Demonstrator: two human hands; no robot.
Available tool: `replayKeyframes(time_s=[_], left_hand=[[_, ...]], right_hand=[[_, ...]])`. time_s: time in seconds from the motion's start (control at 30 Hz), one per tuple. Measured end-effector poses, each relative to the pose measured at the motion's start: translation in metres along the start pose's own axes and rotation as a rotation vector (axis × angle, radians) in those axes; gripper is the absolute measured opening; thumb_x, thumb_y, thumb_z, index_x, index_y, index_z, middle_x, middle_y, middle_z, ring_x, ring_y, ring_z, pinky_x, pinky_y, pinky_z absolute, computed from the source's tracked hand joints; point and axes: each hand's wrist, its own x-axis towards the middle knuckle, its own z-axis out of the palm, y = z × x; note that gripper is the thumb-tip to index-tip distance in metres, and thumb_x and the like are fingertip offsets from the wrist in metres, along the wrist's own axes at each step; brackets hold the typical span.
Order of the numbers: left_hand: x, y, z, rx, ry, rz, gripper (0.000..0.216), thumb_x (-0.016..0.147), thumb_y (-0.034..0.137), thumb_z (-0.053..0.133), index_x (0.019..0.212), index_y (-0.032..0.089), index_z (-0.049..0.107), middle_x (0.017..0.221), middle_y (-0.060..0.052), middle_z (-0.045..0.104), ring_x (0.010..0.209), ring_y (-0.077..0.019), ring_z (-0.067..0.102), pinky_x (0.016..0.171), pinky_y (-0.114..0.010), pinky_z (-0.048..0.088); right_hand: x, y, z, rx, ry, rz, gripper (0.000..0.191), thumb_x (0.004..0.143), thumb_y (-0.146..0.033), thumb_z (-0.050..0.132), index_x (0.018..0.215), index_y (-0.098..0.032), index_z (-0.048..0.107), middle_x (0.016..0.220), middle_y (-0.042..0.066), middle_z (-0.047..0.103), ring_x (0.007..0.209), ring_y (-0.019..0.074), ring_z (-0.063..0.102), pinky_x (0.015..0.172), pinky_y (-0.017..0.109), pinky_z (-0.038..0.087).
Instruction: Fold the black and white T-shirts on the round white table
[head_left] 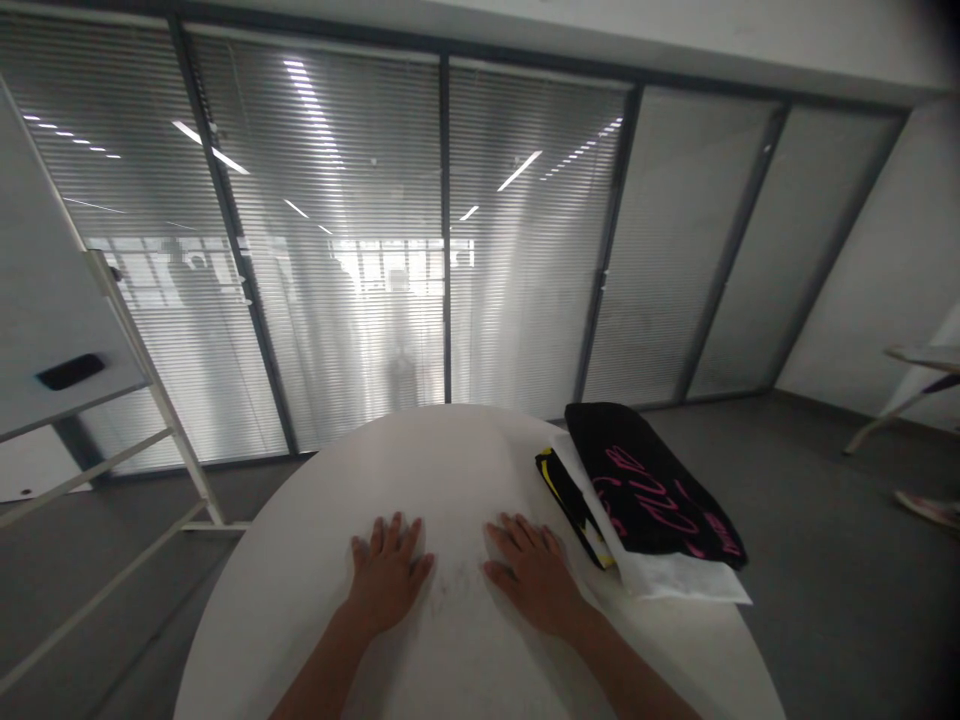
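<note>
**2 hands flat on the table, folded cloth waiting at 2 o'clock**

Both hands lie palm down on a round white table (420,450), apart from each other, fingers spread, nothing in either grasp. Taking the gap between them as the clock's centre, the left hand (386,572) sits at 9 o'clock and the right hand (531,572) at 3. Faint grey smudges (450,590) mark the tabletop in that gap.

At 2 o'clock, near the right hand but not touching it, a folded black cloth with pink lettering (652,485) lies by the table's rim. Beneath it a thin white sheet (679,578) sticks out, and a black-and-yellow folded piece (566,495) shows along the left side. Whether that sheet is paper or fabric, I cannot tell.

The step in hand reads as a resting pose, with no handling under way. To work on the stack, the right hand would have to lift and reach towards 2 o'clock, the left crossing over to help; gripping only the top layer would likely suit, since the sheet beneath could slide along.

Farther off, at 10 o'clock, stands a whiteboard (45,250) bearing a black eraser (71,372).
</note>
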Motion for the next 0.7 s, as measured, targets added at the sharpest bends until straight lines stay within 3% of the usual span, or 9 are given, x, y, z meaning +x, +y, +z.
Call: replayKeyframes(time_s=[0.27,0.7], left_hand=[[-0.0004,-0.0022,-0.001,-0.016,-0.005,-0.007,0.066,0.09,0.063,0.031,0.151,0.036,0.031,0.16,-0.005,0.023,0.147,-0.0372,0.013,0.113,-0.064,0.015],[0.0003,-0.0039,-0.0001,-0.073,0.002,0.012,0.066,0.09,0.059,0.035,0.15,0.033,0.034,0.159,-0.008,0.024,0.146,-0.0406,0.012,0.111,-0.068,0.013]], right_hand=[[-0.001,0.0005,-0.0016,0.032,0.002,-0.007,0.059,0.094,-0.059,0.034,0.146,-0.031,0.042,0.156,0.007,0.033,0.144,0.0306,0.026,0.114,0.057,0.014],[-0.0017,0.0002,-0.0044,0.007,-0.021,-0.007,0.06,0.095,-0.059,0.032,0.147,-0.03,0.041,0.157,0.006,0.032,0.145,0.0292,0.024,0.115,0.056,0.014]])
